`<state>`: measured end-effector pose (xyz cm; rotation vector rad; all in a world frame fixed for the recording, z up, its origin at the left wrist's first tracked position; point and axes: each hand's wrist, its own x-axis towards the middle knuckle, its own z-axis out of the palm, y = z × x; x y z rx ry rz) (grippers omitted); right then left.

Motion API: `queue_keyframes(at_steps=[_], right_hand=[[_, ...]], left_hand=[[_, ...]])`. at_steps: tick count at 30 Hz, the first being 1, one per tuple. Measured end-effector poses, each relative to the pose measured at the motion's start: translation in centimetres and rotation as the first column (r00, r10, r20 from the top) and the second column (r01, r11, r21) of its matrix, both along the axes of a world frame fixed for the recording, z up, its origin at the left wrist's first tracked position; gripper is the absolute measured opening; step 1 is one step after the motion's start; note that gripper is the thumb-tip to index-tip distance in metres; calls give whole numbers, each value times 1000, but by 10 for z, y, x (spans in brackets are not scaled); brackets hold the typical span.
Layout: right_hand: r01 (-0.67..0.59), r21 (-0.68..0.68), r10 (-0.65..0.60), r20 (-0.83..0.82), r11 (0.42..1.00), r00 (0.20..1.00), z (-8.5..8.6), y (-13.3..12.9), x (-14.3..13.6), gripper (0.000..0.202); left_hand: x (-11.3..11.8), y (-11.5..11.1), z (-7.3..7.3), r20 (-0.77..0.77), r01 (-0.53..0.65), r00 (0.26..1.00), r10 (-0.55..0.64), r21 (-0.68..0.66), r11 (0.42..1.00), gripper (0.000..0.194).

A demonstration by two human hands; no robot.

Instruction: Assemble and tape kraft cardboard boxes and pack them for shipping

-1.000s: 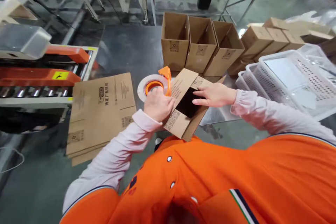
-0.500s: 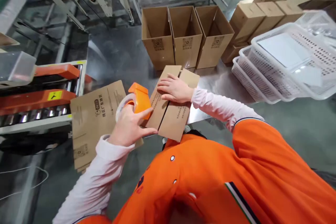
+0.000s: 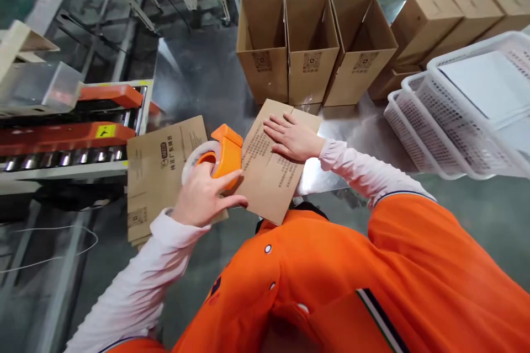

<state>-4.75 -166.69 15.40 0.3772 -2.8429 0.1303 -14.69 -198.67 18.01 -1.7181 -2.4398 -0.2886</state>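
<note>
My left hand (image 3: 205,193) holds an orange tape dispenser (image 3: 228,154) with a roll of clear tape in it, its thumb and index finger reaching to the near left edge of a carton. That carton (image 3: 265,193) lies in front of me, printed with small text, its two top flaps meeting along a closed seam. Flat on the flaps rests my right hand (image 3: 295,140), fingers spread, holding nothing. Left of the dispenser is a stack of flattened cardboard (image 3: 153,160) with dark print.
Three open-topped boxes (image 3: 311,66) stand in a row behind the carton. Closed boxes (image 3: 430,19) and stacked white baskets (image 3: 476,121) are at the right. A roller conveyor (image 3: 70,138) with orange rails is at the left, beside the metal table (image 3: 186,77).
The gap between the carton's two flaps has closed under my right hand. The view has shifted, so the surroundings sit further right in it.
</note>
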Motion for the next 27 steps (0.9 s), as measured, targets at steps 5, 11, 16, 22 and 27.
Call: queue_keyframes(at_steps=[5,11,16,22,27], right_hand=[[-5,-32,6,18,999,1000,3,5,-3,62],[-109,-92,108,-11,990,994,8,22,-10,64],[-155,-150,152,-29,976,988,8,28,-14,55],[-143,-327,138,-39,934,990,5,24,-17,51],[96,-800,-42,89,592,995,31,-4,9,86]], left_hand=[[13,-7,1,154,-181,980,127,419,890,75],[34,37,7,364,-205,921,-140,757,621,114],[58,63,-20,429,-226,871,-241,785,577,96],[76,56,-57,397,-345,916,48,721,601,108],[78,57,-55,305,-271,952,41,767,581,97]])
